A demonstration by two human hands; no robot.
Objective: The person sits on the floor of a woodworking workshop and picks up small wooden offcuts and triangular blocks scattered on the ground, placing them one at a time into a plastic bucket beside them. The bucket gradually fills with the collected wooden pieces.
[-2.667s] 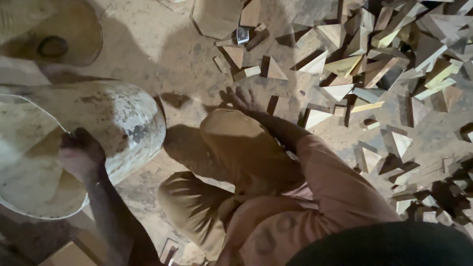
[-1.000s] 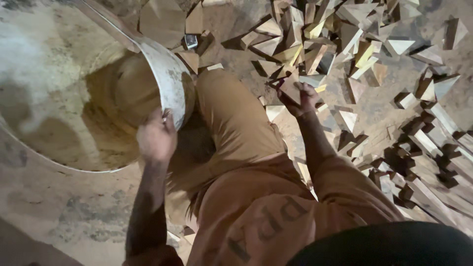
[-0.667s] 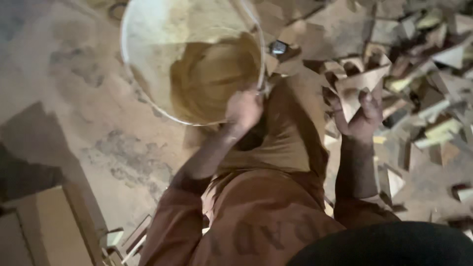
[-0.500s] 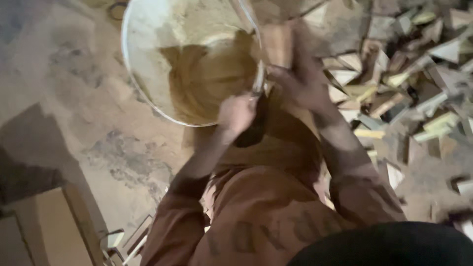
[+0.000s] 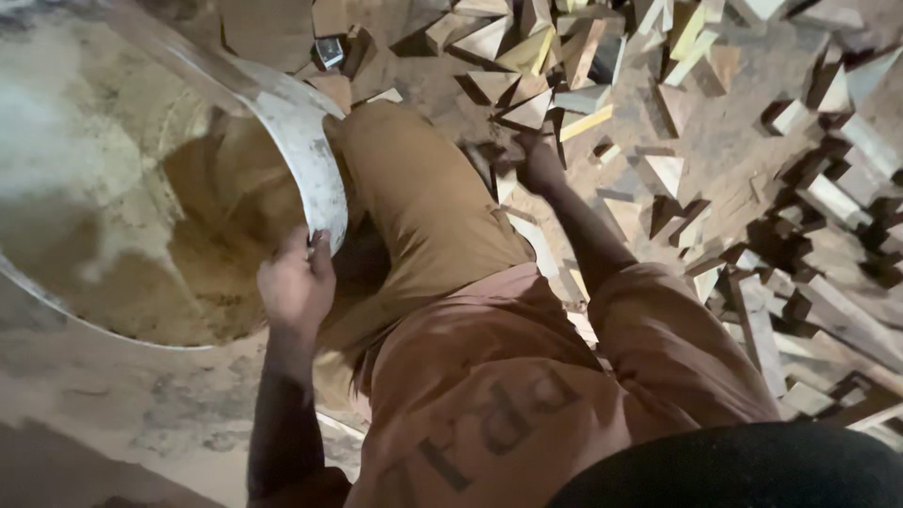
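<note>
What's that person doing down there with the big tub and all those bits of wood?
A person crouches on a dusty floor. The left hand grips the rim of a big pale tub with sawdust-like stuff inside. The right hand reaches into a heap of small wooden offcuts, many wedge-shaped, spread over the floor to the right.

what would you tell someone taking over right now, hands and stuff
Left hand: grip closed on the rim of the tub, which is tilted toward the person; sawdust-like fill inside.
Right hand: reaching into the wood offcuts on the floor; whether the grip has closed on a piece cannot be told.
Done: no blocks visible in the tub.
Left: many offcuts lie scattered to the right.
</note>
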